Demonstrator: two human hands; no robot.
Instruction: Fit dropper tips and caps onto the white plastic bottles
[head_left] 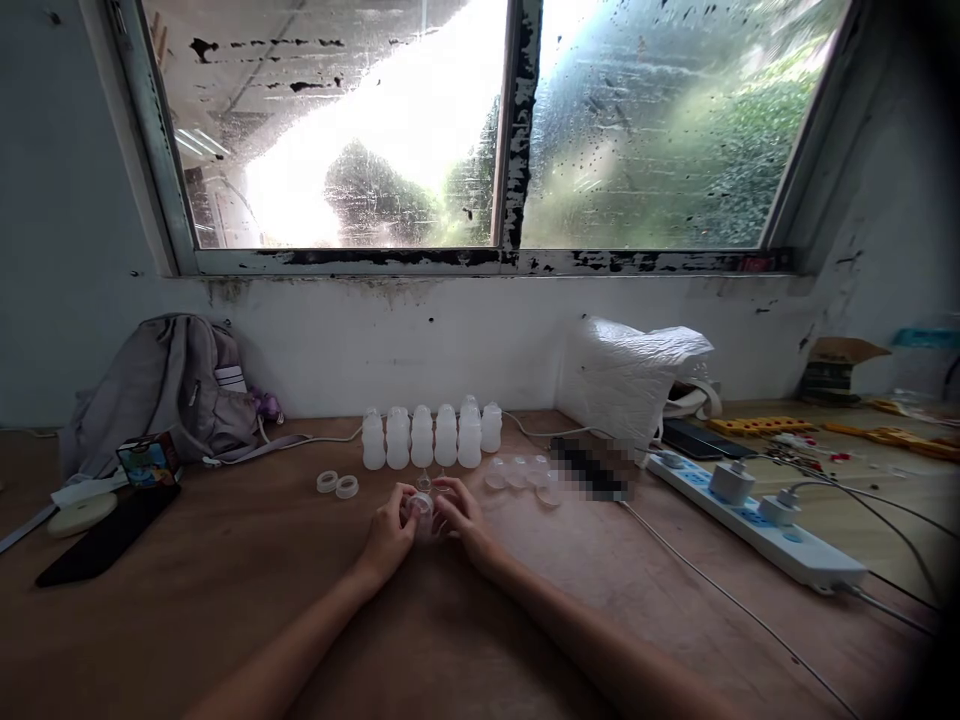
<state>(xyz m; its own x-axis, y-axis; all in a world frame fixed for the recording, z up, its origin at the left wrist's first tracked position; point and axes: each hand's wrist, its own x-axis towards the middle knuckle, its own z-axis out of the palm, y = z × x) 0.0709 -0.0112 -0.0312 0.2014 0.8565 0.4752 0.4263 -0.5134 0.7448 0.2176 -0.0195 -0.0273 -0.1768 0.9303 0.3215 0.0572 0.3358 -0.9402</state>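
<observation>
My left hand (390, 528) is closed round a small translucent baby bottle (422, 506), which has a whitish ring at its top. My right hand (463, 520) curls its fingers against the bottle's other side; its grip is partly hidden. Just beyond my fingers are clear bottle teats (424, 480), small and hard to make out. Behind them several frosted baby bottles (422, 440) stand in a cluster. Two white screw rings (337, 485) lie to the left of my hands. To the right sit several translucent domed caps (519, 473).
A grey backpack (169, 385), a small box (148, 460) and a black flat case (109, 538) lie on the left. On the right are a power strip (757, 515), cables, a white padded bag (622, 375) and a phone-like dark slab (705, 440). A wall with windows bounds the back.
</observation>
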